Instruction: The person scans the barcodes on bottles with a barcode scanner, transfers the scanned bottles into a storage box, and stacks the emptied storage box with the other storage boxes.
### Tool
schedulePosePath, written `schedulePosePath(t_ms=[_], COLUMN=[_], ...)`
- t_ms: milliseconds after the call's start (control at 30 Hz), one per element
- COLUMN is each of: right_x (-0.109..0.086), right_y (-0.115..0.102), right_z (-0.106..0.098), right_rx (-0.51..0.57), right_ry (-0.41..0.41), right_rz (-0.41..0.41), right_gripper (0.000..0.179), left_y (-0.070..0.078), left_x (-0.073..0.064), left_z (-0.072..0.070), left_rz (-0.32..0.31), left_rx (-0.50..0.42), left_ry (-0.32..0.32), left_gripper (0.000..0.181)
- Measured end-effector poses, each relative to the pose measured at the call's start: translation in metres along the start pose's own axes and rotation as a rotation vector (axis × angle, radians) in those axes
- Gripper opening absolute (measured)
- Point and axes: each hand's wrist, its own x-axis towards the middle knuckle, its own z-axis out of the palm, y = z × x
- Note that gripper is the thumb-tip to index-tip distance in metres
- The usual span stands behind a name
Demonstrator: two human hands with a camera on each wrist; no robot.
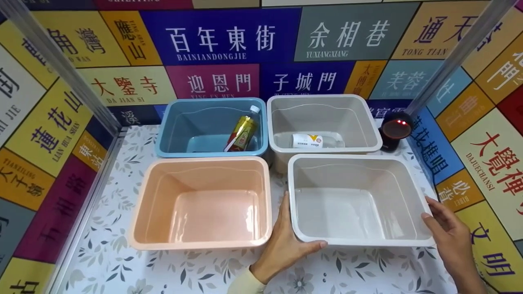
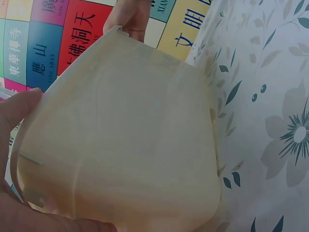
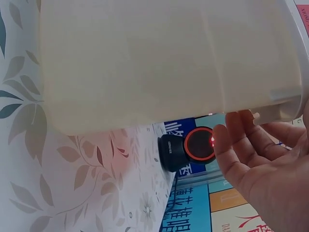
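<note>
Both hands hold the off-white plastic bin (image 1: 335,212) at the front right. My left hand (image 1: 282,241) grips its front left corner, thumb along the front rim and fingers up the left wall. At the right rim, my right hand (image 1: 451,234) pinches the edge, its thumb on top and the fingers outside under the lip. From the left wrist view, the bin's smooth front wall (image 2: 130,130) fills the middle, with the right hand (image 2: 130,19) at the far end. The right wrist view shows several curled fingers (image 3: 241,145) at the lip.
A peach bin (image 1: 200,243) stands to the left. Behind are a blue bin (image 1: 161,134) with a yellow-labelled bottle (image 1: 244,130) and a grey bin (image 1: 376,132) with a white-labelled bottle (image 1: 308,141). A black scanner (image 1: 395,130) with red lights stands at the back right, near the sign-covered wall (image 1: 220,36).
</note>
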Motion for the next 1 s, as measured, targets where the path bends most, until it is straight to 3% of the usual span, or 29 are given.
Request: schedulePosePath(t_ms=[233, 467, 567, 733, 1000], right_x=[-0.002, -0.008, -0.011, -0.014, -0.020], right_y=[0.002, 0.002, 0.001, -0.004, -0.018], right_z=[-0.003, -0.014, -0.017, -0.021, -0.030], right_rx=[-0.110, 0.273, 0.269, 0.252, 0.445], right_ry=[-0.034, -0.108, -0.102, -0.011, 0.088], right_rz=[-0.050, -0.039, -0.027, 0.035, 0.011], right_gripper=[0.055, 0.055, 0.053, 0.047, 0.042], left_y=[-0.001, 0.007, 0.013, 0.025, 0.050], left_x=[0.002, 0.000, -0.001, 0.000, 0.001], left_z=[-0.001, -0.001, -0.001, -0.002, -0.006], left_rz=[0.041, 0.035, 0.023, 0.052, 0.101], left_rx=[-0.047, 0.007, 0.020, -0.024, -0.054], left_ry=[-0.024, -0.019, -0.018, -0.034, -0.055], left_gripper=[0.147, 0.147, 0.146, 0.144, 0.143])
